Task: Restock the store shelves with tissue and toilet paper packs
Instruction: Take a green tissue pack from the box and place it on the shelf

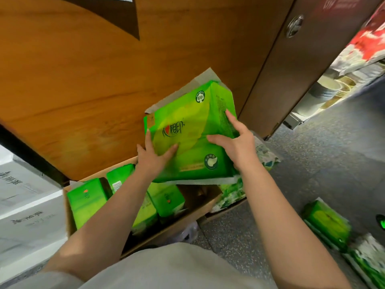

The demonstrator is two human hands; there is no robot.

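Holding a large green tissue pack (191,132) at the centre of the view, both hands keep it raised above an open cardboard box (200,207) and tilted toward a wooden door (83,80). The left hand (153,156) grips the pack's left edge, thumb on the front face and fingers spread along the side. The right hand (235,142) holds the right end, thumb across the front and fingers extended up the side panel. The box, at 7 o'clock from the pack, contains several smaller green packs (87,199) standing upright. A white carton (25,205) with printed lettering sits at 8 o'clock, just beside the box. The floor (312,167) is grey speckled stone. On it, at 4 o'clock, lie another green pack (327,224) and a white-and-green wrapped pack (368,259); a similar wrapped pack (264,153) lies under the right wrist. A darker brown door (291,65) with a round metal fitting (294,26) stands at 2 o'clock. Beyond it, at 3 o'clock, stacked bowls (327,88) and red-and-white packaging (368,40) are visible, blurred.
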